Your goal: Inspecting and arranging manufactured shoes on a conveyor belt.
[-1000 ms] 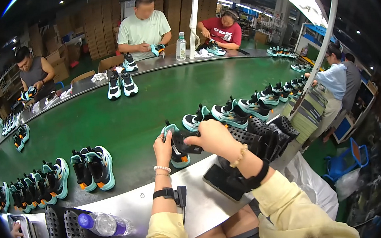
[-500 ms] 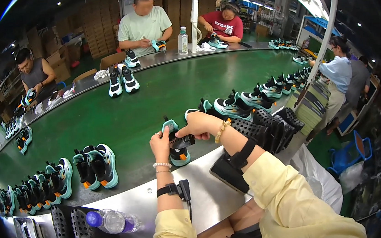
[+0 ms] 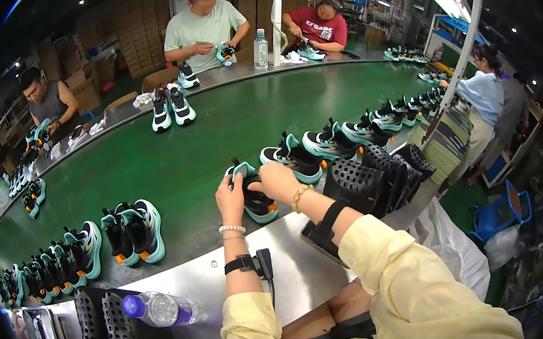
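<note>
A black sneaker (image 3: 260, 204) with mint-green trim and an orange heel patch rests near the belt's edge in front of me. My left hand (image 3: 230, 198) is closed on its raised tongue, thumb against the light lining. At the other side of the shoe's opening is my right hand (image 3: 279, 184), its fingers curled and thumb toward the collar. Whatever those fingers hold, if anything, is hidden. Right beside my right hand stands another sneaker (image 3: 291, 159) of the same kind, first in a row along the belt.
Black perforated boot-shaped forms (image 3: 356, 184) stand to the right, more (image 3: 126, 324) at the left beside a purple-capped bottle (image 3: 161, 309). Sneakers (image 3: 135, 231) line the green belt (image 3: 186, 164) at left. A metal ledge (image 3: 281, 266) lies before me. Co-workers handle shoes across the belt.
The sneaker has turned, its orange heel patch swinging rightward. My right hand has drawn its outstretched finger in and curled up. The black piece by that hand no longer shows.
</note>
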{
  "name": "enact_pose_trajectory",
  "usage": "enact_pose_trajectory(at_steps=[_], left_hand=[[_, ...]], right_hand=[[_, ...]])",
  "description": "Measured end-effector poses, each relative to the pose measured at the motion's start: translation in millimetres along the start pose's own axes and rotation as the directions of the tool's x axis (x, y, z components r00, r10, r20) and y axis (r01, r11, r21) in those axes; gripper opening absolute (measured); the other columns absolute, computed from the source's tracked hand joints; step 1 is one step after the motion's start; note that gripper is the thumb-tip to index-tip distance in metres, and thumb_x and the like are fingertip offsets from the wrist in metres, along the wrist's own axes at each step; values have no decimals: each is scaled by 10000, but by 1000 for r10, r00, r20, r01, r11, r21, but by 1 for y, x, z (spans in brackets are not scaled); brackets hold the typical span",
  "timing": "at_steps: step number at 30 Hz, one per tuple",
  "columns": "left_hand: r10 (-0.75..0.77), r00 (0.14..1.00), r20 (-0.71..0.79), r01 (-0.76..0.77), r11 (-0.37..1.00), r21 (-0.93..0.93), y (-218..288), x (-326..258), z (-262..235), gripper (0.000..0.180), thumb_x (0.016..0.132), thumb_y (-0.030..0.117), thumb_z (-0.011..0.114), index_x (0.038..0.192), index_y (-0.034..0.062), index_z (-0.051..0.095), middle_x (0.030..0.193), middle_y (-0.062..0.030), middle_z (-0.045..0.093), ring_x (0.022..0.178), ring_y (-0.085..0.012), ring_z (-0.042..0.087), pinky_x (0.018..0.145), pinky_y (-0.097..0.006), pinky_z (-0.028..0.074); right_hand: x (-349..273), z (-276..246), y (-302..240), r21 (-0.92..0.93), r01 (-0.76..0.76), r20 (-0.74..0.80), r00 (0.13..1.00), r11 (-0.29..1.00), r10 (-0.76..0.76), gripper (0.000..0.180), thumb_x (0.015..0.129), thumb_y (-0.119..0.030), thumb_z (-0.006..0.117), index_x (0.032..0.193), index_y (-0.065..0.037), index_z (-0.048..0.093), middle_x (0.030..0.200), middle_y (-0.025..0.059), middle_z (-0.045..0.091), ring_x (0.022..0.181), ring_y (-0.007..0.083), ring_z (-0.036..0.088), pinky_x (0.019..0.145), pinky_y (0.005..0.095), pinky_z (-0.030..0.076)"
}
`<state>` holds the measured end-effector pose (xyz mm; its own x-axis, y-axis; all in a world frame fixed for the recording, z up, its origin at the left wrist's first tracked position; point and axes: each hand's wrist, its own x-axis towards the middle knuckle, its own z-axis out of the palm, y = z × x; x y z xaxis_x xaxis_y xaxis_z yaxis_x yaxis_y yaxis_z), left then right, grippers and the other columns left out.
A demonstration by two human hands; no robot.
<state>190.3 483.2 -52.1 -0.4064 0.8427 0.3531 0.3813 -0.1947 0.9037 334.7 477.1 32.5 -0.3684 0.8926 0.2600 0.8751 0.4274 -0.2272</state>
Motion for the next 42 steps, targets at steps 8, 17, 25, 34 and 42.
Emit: enact_pose_trajectory(at_steps=[8,17,25,34,42], left_hand=[[-144,984,106,153,985,-84,6,-3,8,454,977,405,520,1142,11,674,1005,-237,697,966,-375,665,859,-405,499],[-216,976,16,217,975,-41,-6,-1,13,550,962,465,542,926,-67,674,755,-205,671,696,-270,631,659,-395,477],[-276,961,19,276,947,-164,-13,-2,20,455,980,404,558,955,-37,666,813,-63,667,740,-113,564,660,-307,464],[-248,968,48,253,954,-159,-28,-1,26,508,980,427,536,1001,-59,681,848,-173,686,769,-221,600,733,-394,481],[-24,1000,-11,17,907,-420,-9,-6,30,243,1013,211,527,1074,-11,450,1153,-160,592,1020,-220,577,951,-353,444]], right_hand=[[-4,33,-15,26,-133,-73,988,991,135,390,819,-396,714,781,-8,709,774,170,694,734,324,701,647,408,573],[-8,50,-26,-2,-175,-99,980,985,174,355,822,-390,706,781,-37,715,787,153,703,740,300,710,638,387,573],[10,73,-25,-71,-242,-59,969,968,239,228,852,-262,615,753,-97,739,779,109,723,741,245,721,625,357,569],[19,66,-11,25,-160,-7,987,987,160,235,819,-283,652,791,-67,740,834,168,718,810,312,717,697,396,578],[-95,-41,-12,244,131,-151,984,961,-96,280,870,-319,647,970,-59,675,673,138,657,637,325,665,591,428,531]])
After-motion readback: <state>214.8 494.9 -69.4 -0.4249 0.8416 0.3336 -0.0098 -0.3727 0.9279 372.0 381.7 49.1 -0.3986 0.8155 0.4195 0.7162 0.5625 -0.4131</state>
